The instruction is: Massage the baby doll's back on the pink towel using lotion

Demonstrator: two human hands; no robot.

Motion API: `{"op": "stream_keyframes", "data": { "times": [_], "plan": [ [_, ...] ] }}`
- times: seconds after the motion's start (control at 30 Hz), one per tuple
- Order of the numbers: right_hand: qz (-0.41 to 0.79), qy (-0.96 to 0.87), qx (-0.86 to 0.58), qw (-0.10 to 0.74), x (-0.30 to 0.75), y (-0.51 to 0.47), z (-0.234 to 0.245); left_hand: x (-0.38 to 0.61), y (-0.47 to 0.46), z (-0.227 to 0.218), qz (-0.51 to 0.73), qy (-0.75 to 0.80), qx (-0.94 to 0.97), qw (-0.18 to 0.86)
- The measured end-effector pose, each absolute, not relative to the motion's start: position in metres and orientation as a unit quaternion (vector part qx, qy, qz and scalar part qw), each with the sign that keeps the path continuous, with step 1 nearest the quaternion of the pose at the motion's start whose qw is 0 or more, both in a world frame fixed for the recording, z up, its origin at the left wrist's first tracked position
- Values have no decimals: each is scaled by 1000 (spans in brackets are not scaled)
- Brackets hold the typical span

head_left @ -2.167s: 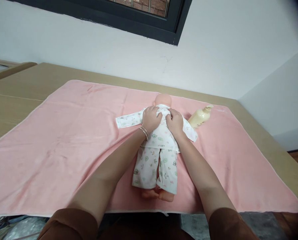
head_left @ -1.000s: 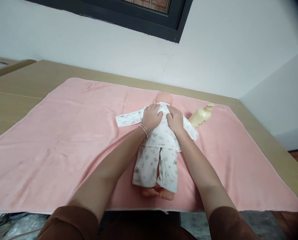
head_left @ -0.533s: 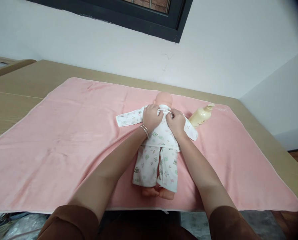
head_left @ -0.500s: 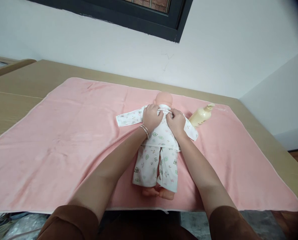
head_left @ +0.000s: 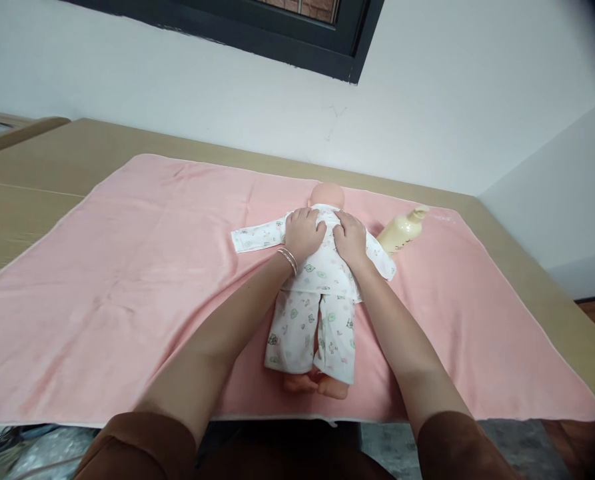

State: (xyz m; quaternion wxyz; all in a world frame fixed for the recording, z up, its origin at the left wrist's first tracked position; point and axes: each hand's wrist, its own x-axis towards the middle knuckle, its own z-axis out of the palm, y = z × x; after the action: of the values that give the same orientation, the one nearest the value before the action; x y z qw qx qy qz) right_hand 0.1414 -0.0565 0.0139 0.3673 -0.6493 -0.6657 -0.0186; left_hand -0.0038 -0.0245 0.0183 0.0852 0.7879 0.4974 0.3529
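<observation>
A baby doll (head_left: 328,194) lies on a pink blanket (head_left: 167,220), its head toward the wall and its feet (head_left: 332,387) toward me. It wears a white printed top (head_left: 322,270) and matching trousers (head_left: 297,333). My left hand (head_left: 303,233) rests on the top at the doll's left-side shoulder in view, fingers laid over the cloth. My right hand (head_left: 350,236) lies on the opposite shoulder, its fingers likewise outstretched on the cloth. Both sleeves spread outward. The cloth beneath my palms is hidden.
A cream pump bottle (head_left: 401,231) lies tilted on the blanket, right of the doll's sleeve. The blanket covers much of a wooden table (head_left: 42,160). Behind it stands a white wall (head_left: 257,100) with a dark window frame (head_left: 354,63).
My fingers have let go of the bunched cloth near the doll's neck and now lie flat on it. The top's collar area looks smoother.
</observation>
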Motion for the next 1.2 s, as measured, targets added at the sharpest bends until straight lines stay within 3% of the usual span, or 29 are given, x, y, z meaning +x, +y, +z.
{"op": "stream_keyframes", "data": {
  "times": [0.33, 0.83, 1.2],
  "plan": [
    [-34, -613, -646, 454, 134, -67, 15, -5, -28, 18, 378, 491, 783, 59],
    [-26, -654, -644, 396, 141, -58, 13, -6, -20, 15, 377, 449, 806, 79],
    [-39, -611, -661, 435, 134, -67, 15, -4, -28, 19, 373, 490, 786, 55]
  ]
}}
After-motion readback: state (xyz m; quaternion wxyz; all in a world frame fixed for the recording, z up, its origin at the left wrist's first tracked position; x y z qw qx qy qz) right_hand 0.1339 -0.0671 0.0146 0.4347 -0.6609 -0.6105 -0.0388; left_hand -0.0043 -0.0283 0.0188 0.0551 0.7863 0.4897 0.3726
